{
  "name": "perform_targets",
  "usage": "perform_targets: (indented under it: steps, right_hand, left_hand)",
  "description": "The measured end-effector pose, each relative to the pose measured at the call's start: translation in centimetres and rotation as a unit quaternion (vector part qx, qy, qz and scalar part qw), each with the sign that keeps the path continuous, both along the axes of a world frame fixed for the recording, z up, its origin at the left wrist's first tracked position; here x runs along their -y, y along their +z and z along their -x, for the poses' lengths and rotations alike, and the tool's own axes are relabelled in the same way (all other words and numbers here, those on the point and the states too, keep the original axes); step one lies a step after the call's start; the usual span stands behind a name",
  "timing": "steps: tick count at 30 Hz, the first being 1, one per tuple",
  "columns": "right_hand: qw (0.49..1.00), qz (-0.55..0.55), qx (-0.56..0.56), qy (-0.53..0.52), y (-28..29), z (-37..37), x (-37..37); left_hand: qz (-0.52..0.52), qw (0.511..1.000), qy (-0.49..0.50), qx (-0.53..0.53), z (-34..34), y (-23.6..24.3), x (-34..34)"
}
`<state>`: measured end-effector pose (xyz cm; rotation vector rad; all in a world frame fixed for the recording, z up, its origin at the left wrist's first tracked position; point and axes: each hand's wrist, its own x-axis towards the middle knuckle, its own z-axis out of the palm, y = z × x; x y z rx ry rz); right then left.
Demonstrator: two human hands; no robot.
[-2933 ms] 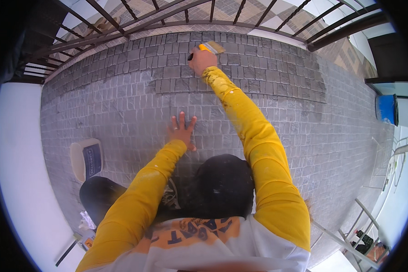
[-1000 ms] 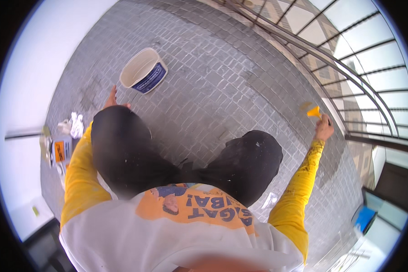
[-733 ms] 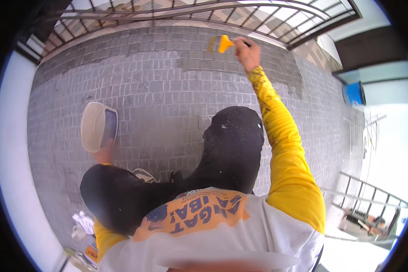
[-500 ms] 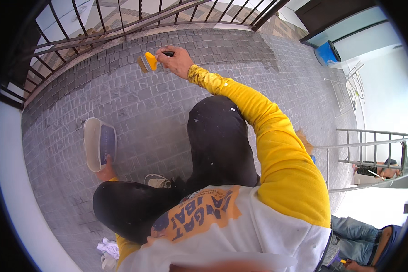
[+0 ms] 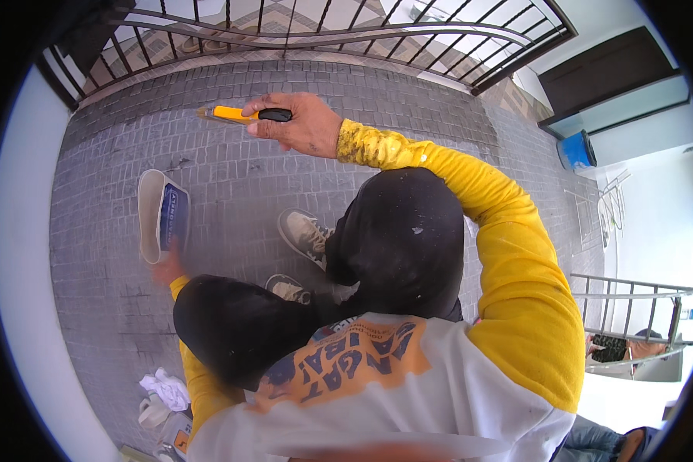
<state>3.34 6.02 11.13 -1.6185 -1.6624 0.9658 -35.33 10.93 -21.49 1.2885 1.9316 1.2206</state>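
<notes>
My right hand is stretched out over the grey paving and closed around a paintbrush. The brush has a yellow and black handle and is seen nearly edge-on, its bristle end pointing left. At the left, my left hand grips the near lower end of a tilted white plastic tub with a blue side. Part of that hand is smeared by motion, and the tub's inside hardly shows. My dark-trousered knees lie between the two hands.
A dark metal gate spans the far side, and a white wall runs along the left. White cloths lie at the lower left. A blue bin, a metal ladder-like frame and two other people are at the right.
The view has shifted, showing more of the gate and my shoes. My right hand has turned the brush from its broad face to nearly edge-on. My left hand still holds the tub.
</notes>
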Motion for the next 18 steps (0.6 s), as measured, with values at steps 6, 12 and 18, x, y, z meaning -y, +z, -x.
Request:
perform_targets:
  steps: [6, 12, 18]
  right_hand:
    - [0.982, -0.105, -0.016, 0.156, -3.6, 6.2, -5.3]
    - [0.981, 0.021, -0.084, 0.176, -4.7, 10.2, -8.7]
    - [0.958, -0.072, -0.066, 0.271, -4.3, 15.9, -17.2]
  left_hand:
    - [-0.037, 0.997, 0.037, -0.053, 4.6, -0.9, -2.5]
    - [-0.012, 1.000, -0.017, 0.022, 5.9, -0.7, -1.4]
    - [0.249, 0.936, -0.178, -0.176, 9.9, 4.0, 3.4]
